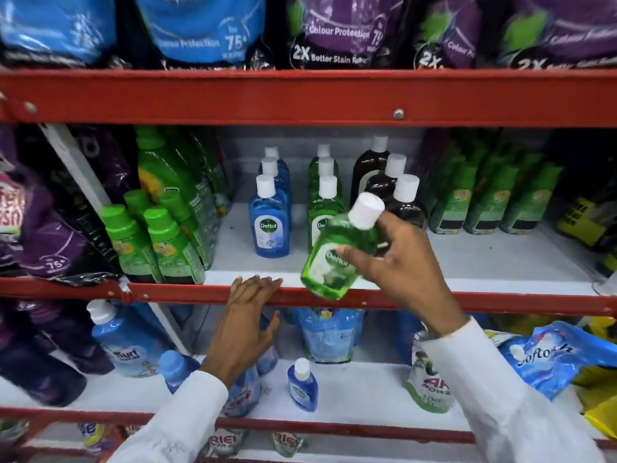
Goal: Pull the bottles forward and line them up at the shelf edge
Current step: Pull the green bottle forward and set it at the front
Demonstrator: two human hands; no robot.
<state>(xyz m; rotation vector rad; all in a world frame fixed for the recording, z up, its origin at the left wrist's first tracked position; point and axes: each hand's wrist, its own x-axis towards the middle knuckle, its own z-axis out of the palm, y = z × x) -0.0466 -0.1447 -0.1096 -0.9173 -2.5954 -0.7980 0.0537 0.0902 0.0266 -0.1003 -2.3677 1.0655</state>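
Observation:
My right hand (397, 259) grips a green Dettol bottle (329, 259) with a white cap, tilted to the right, just above the red shelf edge (187, 292). My left hand (245, 315) rests flat on that red edge with its fingers apart, holding nothing. Further back on the white shelf stand three short rows of white-capped bottles: a blue row (269, 225), a green row (322, 202) partly hidden behind the held bottle, and a dark brown row (400, 202).
Green detergent bottles (167, 245) crowd the shelf's left side and green packs (484, 202) the right. Purple and blue pouches fill the shelf above. On the shelf below stand a small blue bottle (302, 385), a Surf bottle (123, 342) and refill pouches.

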